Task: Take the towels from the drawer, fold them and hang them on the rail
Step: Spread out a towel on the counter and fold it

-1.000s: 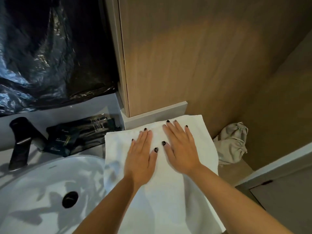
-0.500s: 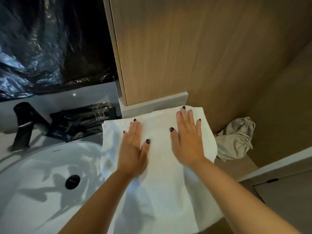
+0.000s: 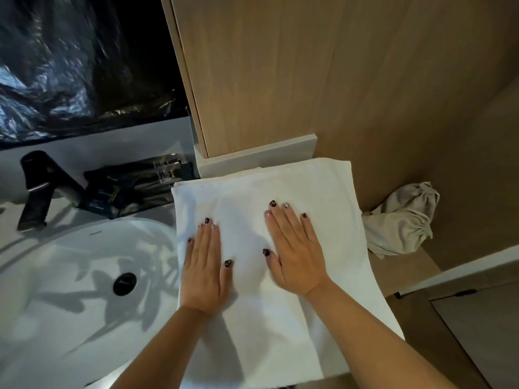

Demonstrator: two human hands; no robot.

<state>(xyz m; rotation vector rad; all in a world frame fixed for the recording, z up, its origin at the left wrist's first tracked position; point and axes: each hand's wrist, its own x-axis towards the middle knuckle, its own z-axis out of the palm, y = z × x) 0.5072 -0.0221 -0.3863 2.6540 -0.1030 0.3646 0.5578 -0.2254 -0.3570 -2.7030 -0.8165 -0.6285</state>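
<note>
Now, line by line:
Left hand (image 3: 203, 265): lies flat on the towel, palm down, fingers straight and close together, thumb out to the side; it grasps nothing.
Right hand (image 3: 295, 254): also flat and released, palm down on the towel, fingers straight and slightly spread, set a little farther forward than the left hand.
Towel (image 3: 280, 318): white, folded into a long band, spread on the counter (image 3: 157, 213) under both hands; its far edge reaches past the fingertips to the foot of the wooden cabinet (image 3: 280, 80), and its near end runs back beneath the forearms.
Sink (image 3: 70, 290): white basin just left of the left hand, with a dark drain (image 3: 125, 284); the towel's left edge touches its rim.
Tap (image 3: 36, 189): black, far to the left, beyond the sink.
Dark packets (image 3: 134, 189): on the counter ahead of the left hand, between the tap and the towel.
Grey cloth bag (image 3: 401, 220): bunched up, right of the right hand, just beside the towel's edge.
</note>
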